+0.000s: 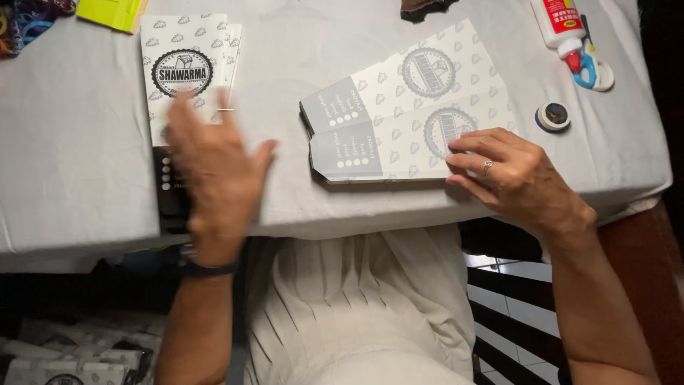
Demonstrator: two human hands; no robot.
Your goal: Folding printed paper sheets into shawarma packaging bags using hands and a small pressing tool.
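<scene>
Where the right hand (516, 178) rests, its fingers (474, 145) lie nearly flat and pressed down on the near-right corner of a flattened paper carton (399, 146) — a printed grey-and-white sleeve lying at the near edge of the desk (78, 164), with a second one like it (406, 82) just beyond and partly under it. Nothing is gripped; the hand only pins the sheet. The left hand (214, 171) is blurred, open with fingers spread, hovering over a stack of similar flat cartons (184, 68) at the left side of the desk; it holds nothing, though whether it touches the stack I cannot tell.

By the look of them these cartons are thin card: light, flat, stiff along the folded creases but easy to bend or dent across the panels. The printed face seems smooth, so on the grey cloth covering the desk a sheet would likely slide under a push rather than lift. A fair hold would be a pinch at a free edge or corner — the side overhanging the desk's edge looks easiest — with thumb under and fingers on top, kept light so the card does not crease.

A glue bottle (559, 25) lies at the far right, with a small round dark-topped thing (553, 116) near it and a yellow-green object (110, 13) at the far left.
</scene>
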